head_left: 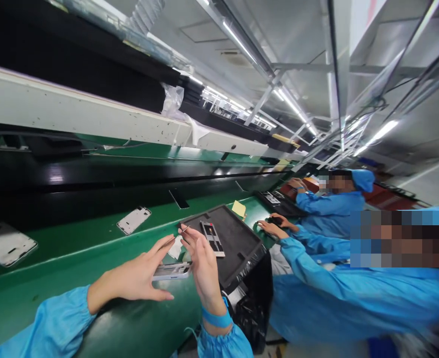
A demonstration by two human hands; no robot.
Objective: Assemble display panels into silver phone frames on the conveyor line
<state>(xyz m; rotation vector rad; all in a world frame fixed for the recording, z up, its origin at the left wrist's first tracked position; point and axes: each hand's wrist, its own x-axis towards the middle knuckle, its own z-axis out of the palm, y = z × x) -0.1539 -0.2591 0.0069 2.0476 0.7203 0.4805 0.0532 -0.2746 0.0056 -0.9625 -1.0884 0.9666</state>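
Note:
My left hand [137,273] is over the green bench, its thumb stretched away from the fingers, with nothing visibly gripped. A phone frame [172,271] with a pale edge lies between my hands, partly hidden by the left fingers. My right hand [201,261] is upright at the frame's right end, fingers bent and fingertips close together. Something thin shows at those fingertips, too small to name. Behind the fingers is a crumpled white piece [175,247]. A phone part [212,238] with a red dot rests on the black foam tray [238,243] to the right.
Pale phone panels [134,220] and a dark one [178,198] lie on the black strip along the green bench [48,298]. A yellow pad [239,208] sits at the tray's far edge. Black plastic [255,303] hangs below the tray. Co-workers in blue [316,288] sit at right.

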